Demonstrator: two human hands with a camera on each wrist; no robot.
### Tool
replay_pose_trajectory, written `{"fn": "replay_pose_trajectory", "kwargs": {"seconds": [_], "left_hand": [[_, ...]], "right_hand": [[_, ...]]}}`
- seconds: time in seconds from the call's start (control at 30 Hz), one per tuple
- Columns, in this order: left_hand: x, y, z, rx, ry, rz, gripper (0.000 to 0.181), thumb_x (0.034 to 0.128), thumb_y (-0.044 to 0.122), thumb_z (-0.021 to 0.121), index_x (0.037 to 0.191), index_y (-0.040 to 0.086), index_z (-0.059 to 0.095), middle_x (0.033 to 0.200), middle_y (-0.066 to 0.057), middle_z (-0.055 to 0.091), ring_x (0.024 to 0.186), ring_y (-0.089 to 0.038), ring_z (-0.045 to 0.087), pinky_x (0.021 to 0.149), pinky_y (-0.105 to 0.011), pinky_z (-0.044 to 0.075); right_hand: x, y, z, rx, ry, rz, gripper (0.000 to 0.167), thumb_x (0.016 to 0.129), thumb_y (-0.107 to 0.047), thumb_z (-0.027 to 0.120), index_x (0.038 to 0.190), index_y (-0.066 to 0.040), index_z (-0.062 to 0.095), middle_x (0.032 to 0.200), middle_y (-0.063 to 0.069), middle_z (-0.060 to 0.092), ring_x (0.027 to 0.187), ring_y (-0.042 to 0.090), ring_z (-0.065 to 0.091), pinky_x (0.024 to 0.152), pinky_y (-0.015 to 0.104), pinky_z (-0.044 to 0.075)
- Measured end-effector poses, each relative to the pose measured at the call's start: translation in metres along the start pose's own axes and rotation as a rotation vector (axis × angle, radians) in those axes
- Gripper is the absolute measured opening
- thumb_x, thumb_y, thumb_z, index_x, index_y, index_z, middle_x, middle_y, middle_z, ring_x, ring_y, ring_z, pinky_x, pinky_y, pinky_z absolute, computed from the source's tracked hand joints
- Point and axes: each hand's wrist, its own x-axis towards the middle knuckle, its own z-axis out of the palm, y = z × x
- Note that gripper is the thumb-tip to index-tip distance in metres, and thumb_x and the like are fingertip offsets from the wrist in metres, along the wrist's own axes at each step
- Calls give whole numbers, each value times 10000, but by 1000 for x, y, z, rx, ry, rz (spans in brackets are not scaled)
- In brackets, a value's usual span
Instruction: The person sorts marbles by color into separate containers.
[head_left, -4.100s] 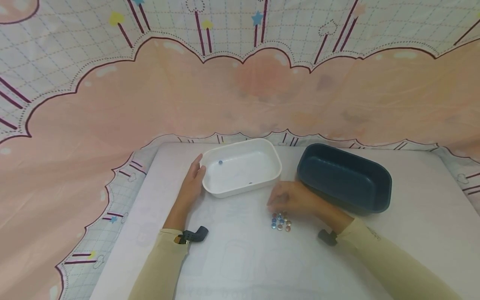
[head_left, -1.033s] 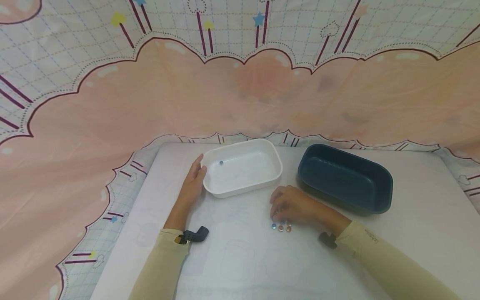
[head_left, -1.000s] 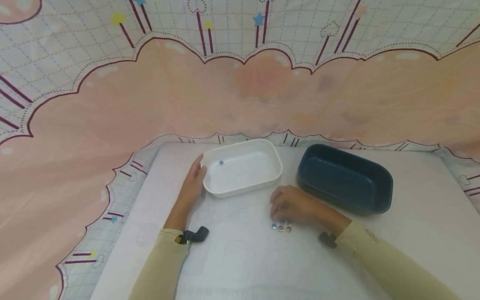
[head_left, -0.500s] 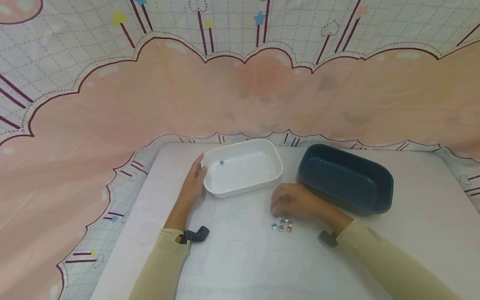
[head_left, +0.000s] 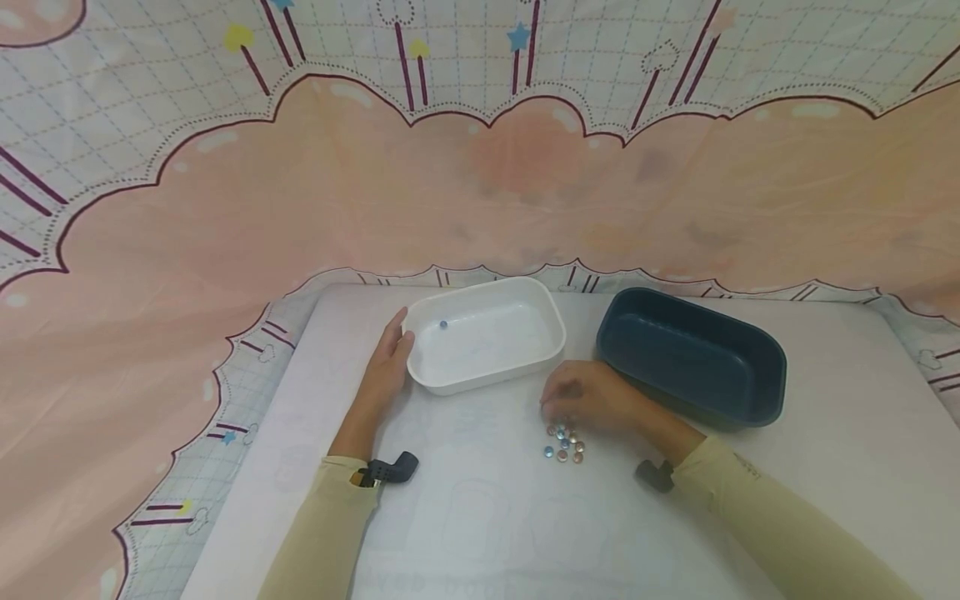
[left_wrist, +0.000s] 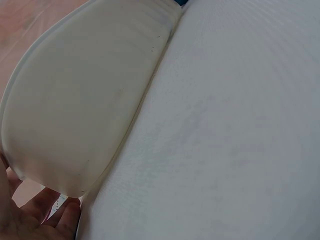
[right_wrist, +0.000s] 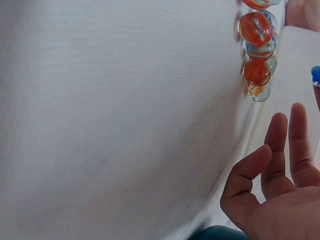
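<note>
Well, a big pink and white cloth (head_left: 480, 208) with stars and wavy lines fills the top half of the head view and hangs behind the table (head_left: 465, 517). The table is white and takes up most of the bottom. Two tan sleeves (head_left: 318, 533) come in at the lower left and the lower right. Right of the middle sits a blue tub (head_left: 686, 350), turned at a slant. Just left of it, not touching, is a white tub (head_left: 495, 337). The left hand (head_left: 385, 367) is at the left end of the white tub, its thumb and fingers gripping that end. Near the middle, just below the gap between the tubs, is the right hand (head_left: 588, 396). It is in the way there and hides a bit of the table. Its fingers are bent, and it pinches a blue marble (right_wrist: 315, 75), which shows at the right edge of the right wrist view. Each wrist has a black gadget (head_left: 393, 469). Loose marbles (head_left: 565, 444), blue and orange, lie bunched on the table just below the right hand. One lone marble (head_left: 443, 325) sits inside the white tub, toward its upper left.
</note>
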Motion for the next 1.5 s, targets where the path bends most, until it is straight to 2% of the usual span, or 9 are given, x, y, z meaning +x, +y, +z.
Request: {"fn": "replay_pose_trajectory", "kwargs": {"seconds": [0.23,0.43,0.57,0.8,1.03,1.5], "left_hand": [[0,0,0,4,0,-9,568,1046,600,360,1583,512,195,1704,121,173,1595,-210,155,1277,-529,171],[1,-1,-1,4,-5,-13,565,1045,603,363,1578,523,195,1705,123,165,1596,-213,151,1276,-530,169],[2,-2,-1,0,-5,-13,571,1040,616,364,1578,522,199,1704,128,166,1595,-209,153,1277,-525,172],[4,-4,-2,2,-8,-15,566,1040,614,361,1575,529,198,1704,127,165,1596,-206,149,1277,-531,165],[4,-4,-2,2,-8,-14,546,1051,585,363,1571,536,200,1701,143,167,1597,-193,144,1278,-529,163],[3,-3,-1,5,-6,-7,553,1049,591,359,1574,530,194,1698,159,163,1596,-185,145,1280,-519,163]], "right_hand": [[0,-4,0,25,47,24,78,933,-241,762,988,-283,727,963,-93,708,908,156,659,830,327,580],[1,-7,-1,14,110,-6,102,921,-232,774,1016,-243,740,977,-96,715,952,122,645,904,351,555],[3,-11,-3,-1,127,15,127,924,-242,772,1048,-240,747,993,-93,715,985,124,634,934,367,540],[4,-19,-8,4,145,78,137,928,-306,764,1055,-254,766,982,-62,707,972,174,616,804,340,548],[7,-24,-12,1,172,53,213,924,-297,771,1099,-176,780,964,-64,727,978,178,620,802,336,535],[13,-38,-15,-24,219,78,152,923,-338,767,1066,-286,777,965,-78,741,1003,177,642,786,324,542]]}}
